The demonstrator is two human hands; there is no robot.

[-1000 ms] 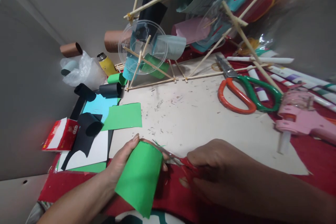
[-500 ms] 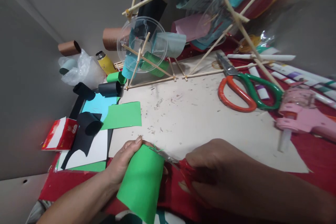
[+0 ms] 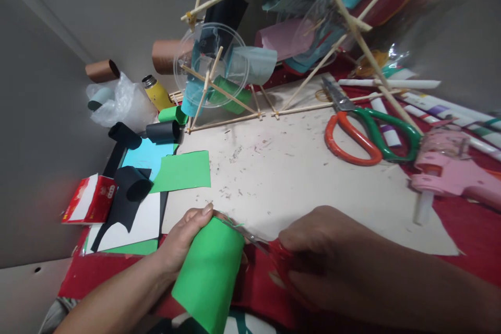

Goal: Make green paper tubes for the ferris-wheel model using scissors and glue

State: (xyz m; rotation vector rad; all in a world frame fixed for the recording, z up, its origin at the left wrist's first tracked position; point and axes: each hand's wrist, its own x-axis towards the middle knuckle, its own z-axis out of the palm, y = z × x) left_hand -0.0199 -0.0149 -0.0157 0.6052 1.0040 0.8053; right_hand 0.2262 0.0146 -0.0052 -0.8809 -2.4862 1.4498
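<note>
A curved sheet of green paper (image 3: pixel 209 271) is pinched along its upper edge by my left hand (image 3: pixel 188 235), thumb on top. My right hand (image 3: pixel 324 255) grips red-handled scissors (image 3: pixel 284 266), whose blades lie along that upper edge. Thin green slivers stick up where the blades meet the paper. Part of my left fingers is hidden behind the sheet. On the board beyond my left hand lies a flat green paper piece (image 3: pixel 183 171).
A stick frame (image 3: pixel 227 124) with clear plastic discs (image 3: pixel 246 83) and paper tubes stands at the back of the board (image 3: pixel 270 167). Large scissors (image 3: pixel 352 138) and a pink glue gun (image 3: pixel 450 172) lie right. Black paper rolls (image 3: pixel 135 183) and a red packet (image 3: pixel 88 201) sit left.
The scissors' blades have closed somewhat along the paper's edge, and my right hand has shifted very slightly. The green sheet has tipped a little to the left. Everything else stays put.
</note>
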